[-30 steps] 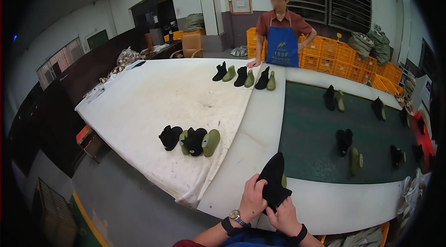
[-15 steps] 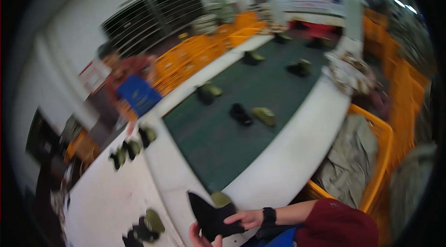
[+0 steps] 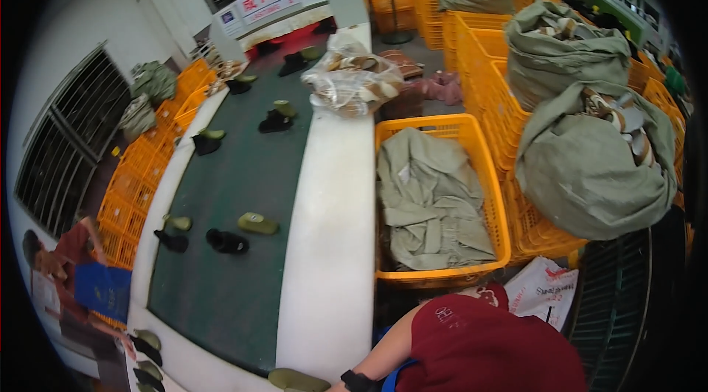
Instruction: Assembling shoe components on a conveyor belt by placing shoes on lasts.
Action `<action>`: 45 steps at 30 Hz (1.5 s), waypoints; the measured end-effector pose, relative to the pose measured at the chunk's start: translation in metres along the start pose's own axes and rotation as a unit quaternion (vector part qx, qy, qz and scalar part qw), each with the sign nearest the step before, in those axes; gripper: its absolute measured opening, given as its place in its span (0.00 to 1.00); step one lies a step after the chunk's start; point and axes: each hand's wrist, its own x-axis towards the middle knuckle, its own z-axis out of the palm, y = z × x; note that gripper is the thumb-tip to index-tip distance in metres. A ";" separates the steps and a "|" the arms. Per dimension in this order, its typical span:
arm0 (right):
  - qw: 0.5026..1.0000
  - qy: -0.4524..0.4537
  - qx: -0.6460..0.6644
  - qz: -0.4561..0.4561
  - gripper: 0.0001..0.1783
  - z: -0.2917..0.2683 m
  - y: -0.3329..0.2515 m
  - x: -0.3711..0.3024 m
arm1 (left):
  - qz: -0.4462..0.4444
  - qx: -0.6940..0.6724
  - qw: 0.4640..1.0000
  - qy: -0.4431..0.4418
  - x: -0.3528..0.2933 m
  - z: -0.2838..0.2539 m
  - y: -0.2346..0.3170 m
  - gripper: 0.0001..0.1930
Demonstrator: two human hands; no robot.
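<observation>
My right forearm [image 3: 398, 351], with a dark band at the wrist, comes in from the bottom under a maroon sleeve [image 3: 487, 348]. Only a sliver of my right hand [image 3: 336, 387] shows; its fingers are cut off by the lower edge. Just left of it, an olive-green shoe last [image 3: 296, 379] lies on the white table end. My left hand is out of view. On the green conveyor belt [image 3: 221, 289], a black shoe upper [image 3: 226, 241] lies near another olive last [image 3: 257, 223]. Farther along are several more black uppers paired with olive lasts.
A white ledge [image 3: 324, 244] borders the belt, with a plastic bag of shoe parts [image 3: 354, 82] on it. An orange crate [image 3: 504, 233] holding grey-green cloth stands to the right, beside stacked crates and full sacks [image 3: 590, 163]. At left, a co-worker in a blue apron [image 3: 103, 289] reaches toward several uppers and lasts.
The view has swung right, bringing the crates and sacks into sight. Both hands and the black upper they held have left the picture, except a sliver of my right hand.
</observation>
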 end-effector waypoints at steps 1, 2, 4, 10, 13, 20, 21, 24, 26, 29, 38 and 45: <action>0.994 -0.020 -0.110 -0.013 0.19 0.002 0.001 -0.002 | 0.014 -0.009 1.000 0.003 0.001 -0.003 0.001 0.32; 0.997 -0.049 -0.053 0.018 0.21 -0.001 0.002 -0.003 | 0.029 -0.018 0.999 0.007 0.002 -0.005 0.003 0.34; 0.993 -0.067 -0.091 -0.037 0.21 -0.001 0.004 -0.007 | 0.057 -0.030 0.998 0.024 0.005 -0.009 0.013 0.37; 0.971 -0.078 0.226 0.028 0.18 -0.004 0.011 -0.006 | 0.060 -0.028 0.997 0.032 0.008 0.001 0.007 0.38; 0.942 -0.006 0.335 -0.032 0.13 0.002 0.004 -0.004 | 0.061 -0.037 0.997 0.020 0.004 0.010 0.009 0.38; 0.889 -0.163 0.413 0.109 0.18 -0.002 -0.031 -0.022 | 0.066 -0.066 0.996 -0.013 0.011 0.034 0.006 0.36; 0.883 -0.186 0.421 0.090 0.18 -0.003 -0.033 -0.024 | 0.068 -0.069 0.995 -0.014 0.011 0.037 0.006 0.36; 0.858 -0.261 0.442 0.035 0.17 -0.004 -0.036 -0.025 | 0.074 -0.075 0.994 -0.011 0.012 0.045 0.005 0.35; 0.834 -0.311 0.455 -0.001 0.17 -0.005 -0.038 -0.026 | 0.078 -0.076 0.994 -0.008 0.013 0.049 0.005 0.35; 0.812 -0.340 0.473 -0.016 0.17 -0.006 -0.034 -0.026 | 0.081 -0.072 0.994 -0.010 0.013 0.049 0.008 0.34; 0.767 -0.364 0.526 0.046 0.17 -0.006 -0.024 -0.025 | 0.098 -0.076 0.992 0.000 0.013 0.052 0.017 0.33; 0.791 -0.315 0.518 0.081 0.14 -0.004 -0.018 -0.022 | 0.114 -0.090 0.989 0.015 0.012 0.050 0.027 0.31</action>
